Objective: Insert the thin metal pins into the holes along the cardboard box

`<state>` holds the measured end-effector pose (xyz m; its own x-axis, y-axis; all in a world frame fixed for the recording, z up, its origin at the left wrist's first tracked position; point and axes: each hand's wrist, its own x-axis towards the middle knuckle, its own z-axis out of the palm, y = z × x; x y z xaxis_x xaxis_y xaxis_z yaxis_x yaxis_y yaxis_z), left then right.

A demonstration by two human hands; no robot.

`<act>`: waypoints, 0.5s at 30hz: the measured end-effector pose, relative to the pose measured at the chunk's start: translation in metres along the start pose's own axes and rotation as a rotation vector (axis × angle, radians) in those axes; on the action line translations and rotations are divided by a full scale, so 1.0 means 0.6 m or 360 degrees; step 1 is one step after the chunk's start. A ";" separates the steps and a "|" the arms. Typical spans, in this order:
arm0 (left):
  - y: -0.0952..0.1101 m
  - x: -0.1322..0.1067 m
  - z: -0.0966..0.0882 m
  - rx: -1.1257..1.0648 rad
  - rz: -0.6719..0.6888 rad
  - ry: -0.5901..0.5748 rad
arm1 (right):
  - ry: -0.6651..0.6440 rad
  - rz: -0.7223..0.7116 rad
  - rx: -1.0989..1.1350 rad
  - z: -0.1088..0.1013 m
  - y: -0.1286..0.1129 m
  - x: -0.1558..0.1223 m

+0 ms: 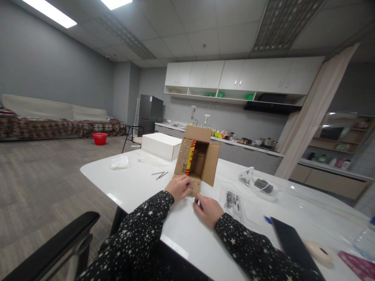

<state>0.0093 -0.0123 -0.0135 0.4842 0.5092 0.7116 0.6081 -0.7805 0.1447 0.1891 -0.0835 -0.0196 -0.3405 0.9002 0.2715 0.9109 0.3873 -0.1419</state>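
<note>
A brown cardboard box (199, 160) stands tilted on the white table, its opening facing me and its flaps folded out. Small marks and a red-and-yellow strip (191, 158) run along its left flap. My left hand (179, 188) is closed, its fingers pressed together on the lower flap (195, 186). Just right of that flap's bottom edge, my right hand (208, 210) rests low over the table with curled fingers. What it may hold is hidden. Several thin dark metal rods (159, 174) lie left of the box.
Behind the box sits a white carton (161, 145). Crumpled plastic (119, 162) lies at the left. To the right are a clear bag of small dark parts (233, 201), a white basket (263, 189) with cable, a black tablet-like slab (293, 242) and a beige mouse-shaped object (319, 251).
</note>
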 end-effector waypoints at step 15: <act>-0.004 -0.004 0.003 0.0105 -0.0055 -0.0367 | -0.0005 -0.0005 -0.0003 0.000 0.002 0.000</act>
<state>0.0080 -0.0110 -0.0167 0.5889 0.6103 0.5299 0.6629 -0.7398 0.1154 0.1900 -0.0834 -0.0200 -0.3442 0.8995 0.2690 0.9103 0.3899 -0.1393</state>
